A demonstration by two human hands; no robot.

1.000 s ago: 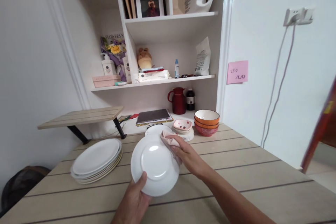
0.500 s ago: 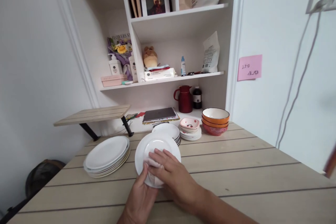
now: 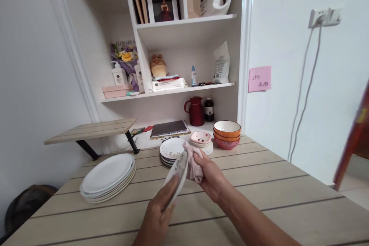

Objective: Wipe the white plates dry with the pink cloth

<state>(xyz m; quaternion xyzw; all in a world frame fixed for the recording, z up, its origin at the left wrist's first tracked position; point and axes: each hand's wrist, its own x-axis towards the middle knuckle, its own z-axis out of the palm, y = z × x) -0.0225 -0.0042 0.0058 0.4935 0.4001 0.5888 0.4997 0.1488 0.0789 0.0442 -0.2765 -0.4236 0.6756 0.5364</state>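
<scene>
A white plate with a patterned face (image 3: 179, 169) is tilted nearly on edge above the table, and my left hand (image 3: 160, 207) grips its lower part. My right hand (image 3: 211, 175) holds a crumpled pale pink cloth (image 3: 194, 163) against or close beside the plate's right edge. Just behind them is a stack of round patterned plates (image 3: 172, 148). Large white oval plates (image 3: 108, 173) are piled at the left. Small square pinkish dishes (image 3: 201, 138) rest on small white plates (image 3: 208, 148), partly hidden by the cloth and right hand.
Orange and red bowls (image 3: 226, 133) are stacked at the table's back right. A raised wooden shelf (image 3: 92, 130) stands at back left. Behind the table are a laptop (image 3: 168, 127), a red jug (image 3: 196, 111) and a dark bottle (image 3: 209, 110).
The plate has turned from its white underside to nearly edge-on, showing its patterned face. My right hand and the cloth have moved from its middle to its right edge. The view has shifted right.
</scene>
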